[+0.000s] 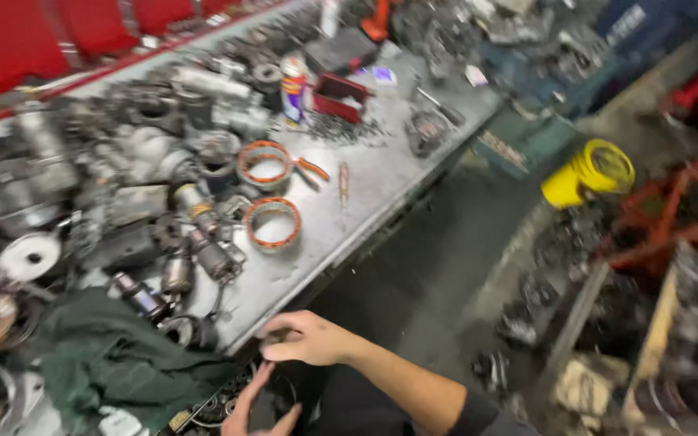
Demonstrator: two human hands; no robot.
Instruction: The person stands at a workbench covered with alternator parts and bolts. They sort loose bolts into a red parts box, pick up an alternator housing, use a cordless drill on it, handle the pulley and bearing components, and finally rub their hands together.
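Containers: yellow bucket (590, 171) on floor right of surface (381, 173), lying tilted, mouth toward camera; contents not discernible. Red tray (341, 97) near far end of surface, small dark bits heaped just in front; contents inside unclear. Spray can (292, 89) upright just left of tray.

On surface: two orange-wound stator rings (271, 222), one behind the other, near but apart. Orange-handled pliers (311, 168) just right of rear ring. Screwdriver (343, 184) lying right of pliers. Small motors (203, 250) clustered left of front ring. Green cloth (115, 355) draped over near left corner. Grey metal parts piled along left side, blurred, individual pieces hard to separate.

Hidden or cut off: whole frame motion-blurred. Floor clutter at right indistinct. Left hand cut by lower frame edge.

Hands: right hand (304, 337) at near edge of surface, fingers curled around a small dark part (276, 335); grip closed on it, part mostly hidden by fingers, shape not readable. Left hand (256, 408) below surface edge, fingers spread, grip open, resting against dark round part (228, 400) below the edge, only partly visible.

Dark part: small, dark, at surface's near edge, just right of green cloth.
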